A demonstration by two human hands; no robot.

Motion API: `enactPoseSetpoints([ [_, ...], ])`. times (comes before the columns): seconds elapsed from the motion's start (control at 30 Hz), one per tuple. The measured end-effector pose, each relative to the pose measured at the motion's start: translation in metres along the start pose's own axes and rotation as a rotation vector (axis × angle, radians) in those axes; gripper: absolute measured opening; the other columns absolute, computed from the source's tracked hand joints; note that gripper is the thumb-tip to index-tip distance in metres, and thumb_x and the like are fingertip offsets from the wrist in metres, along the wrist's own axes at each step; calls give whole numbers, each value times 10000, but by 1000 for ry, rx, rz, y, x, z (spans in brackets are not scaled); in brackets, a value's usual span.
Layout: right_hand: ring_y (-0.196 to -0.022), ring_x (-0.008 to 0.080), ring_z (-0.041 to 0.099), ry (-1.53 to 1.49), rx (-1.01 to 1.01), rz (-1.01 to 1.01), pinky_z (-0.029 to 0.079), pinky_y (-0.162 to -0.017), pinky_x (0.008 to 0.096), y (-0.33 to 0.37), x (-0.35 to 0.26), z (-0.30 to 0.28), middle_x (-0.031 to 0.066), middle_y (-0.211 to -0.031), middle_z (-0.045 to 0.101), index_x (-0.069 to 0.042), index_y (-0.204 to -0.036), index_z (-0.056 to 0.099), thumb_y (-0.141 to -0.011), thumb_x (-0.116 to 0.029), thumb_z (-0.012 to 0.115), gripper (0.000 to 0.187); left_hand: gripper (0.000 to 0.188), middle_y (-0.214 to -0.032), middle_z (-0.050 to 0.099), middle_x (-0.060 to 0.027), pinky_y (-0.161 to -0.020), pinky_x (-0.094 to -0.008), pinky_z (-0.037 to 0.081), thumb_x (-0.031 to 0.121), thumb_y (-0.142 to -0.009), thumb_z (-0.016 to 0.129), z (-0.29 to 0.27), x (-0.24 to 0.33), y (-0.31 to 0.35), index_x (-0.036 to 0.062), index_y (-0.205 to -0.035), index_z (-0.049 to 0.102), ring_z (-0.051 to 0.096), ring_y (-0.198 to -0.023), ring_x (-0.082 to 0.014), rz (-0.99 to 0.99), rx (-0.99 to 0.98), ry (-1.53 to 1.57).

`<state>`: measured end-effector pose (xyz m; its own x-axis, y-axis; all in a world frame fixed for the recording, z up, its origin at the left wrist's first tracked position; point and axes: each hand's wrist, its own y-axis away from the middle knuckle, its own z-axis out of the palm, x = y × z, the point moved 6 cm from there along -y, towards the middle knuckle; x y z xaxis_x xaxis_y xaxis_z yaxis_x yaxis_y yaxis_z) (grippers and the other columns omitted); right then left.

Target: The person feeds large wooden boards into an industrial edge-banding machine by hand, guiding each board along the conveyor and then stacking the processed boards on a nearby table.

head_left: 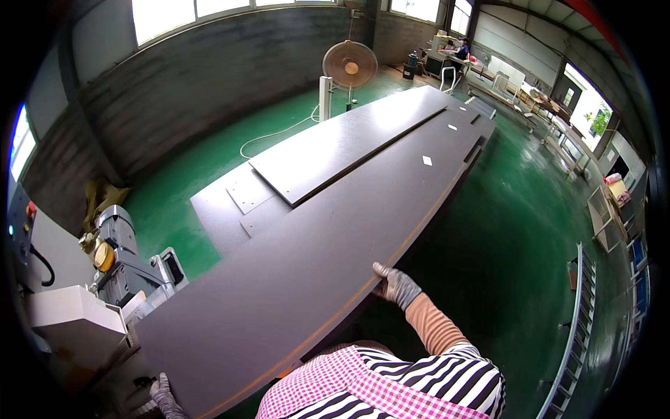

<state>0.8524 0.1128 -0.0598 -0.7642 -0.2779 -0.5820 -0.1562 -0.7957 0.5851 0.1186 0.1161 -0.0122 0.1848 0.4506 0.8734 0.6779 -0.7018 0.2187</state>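
Note:
A long dark grey panel [307, 258] with an orange-brown line along its near edge stretches from the lower left toward the far right. My right hand [398, 286], in a grey glove, grips that near edge, thumb on top and fingers hidden beneath. At the panel's lower left end, my gloved left hand [166, 397] closes on the edge; its fingers are partly hidden. On the far side lies a narrower grey board [349, 150], with smaller grey pieces [249, 192] beside it. Several white labels [427, 160] show on the dark surface toward the far end.
Left of the panel stands a machine with a grey motor [117, 227] and a white housing [77, 307]. A round fan [350, 64] is beyond the boards. A roller conveyor [576, 328] runs along the right. Far back, a person [462, 49] is at a workbench.

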Motion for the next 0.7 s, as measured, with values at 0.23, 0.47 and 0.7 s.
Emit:
enactPoseSetpoints([
  [0.23,-1076,285,570,287,432,-301,512,-866,427,-28,-103,-72,156,-1193,553,-16,-1215,476,-848,-244,656,468,382,-961,593,-93,-780,-310,475,166,-867,621,143,53,97,-86,-1132,509,540,-820,-163,103,-326,99],
  [0.47,-1359,380,229,1345,832,-827,188,-1129,430,-31,-124,-78,246,-1456,247,-40,-1415,279,-829,-431,610,778,506,-1143,558,-116,-591,-286,503,184,-832,627,295,37,204,-18,-1267,467,572,-887,-180,-66,-621,43],
  [0.7,-1403,352,92,1697,798,-654,62,-1142,471,-81,-167,-89,155,-1502,215,-90,-1408,344,-828,-552,534,766,256,-886,588,-24,-562,-268,520,121,-859,606,430,74,273,53,-1101,556,572,-704,-107,57,-928,-22],
])
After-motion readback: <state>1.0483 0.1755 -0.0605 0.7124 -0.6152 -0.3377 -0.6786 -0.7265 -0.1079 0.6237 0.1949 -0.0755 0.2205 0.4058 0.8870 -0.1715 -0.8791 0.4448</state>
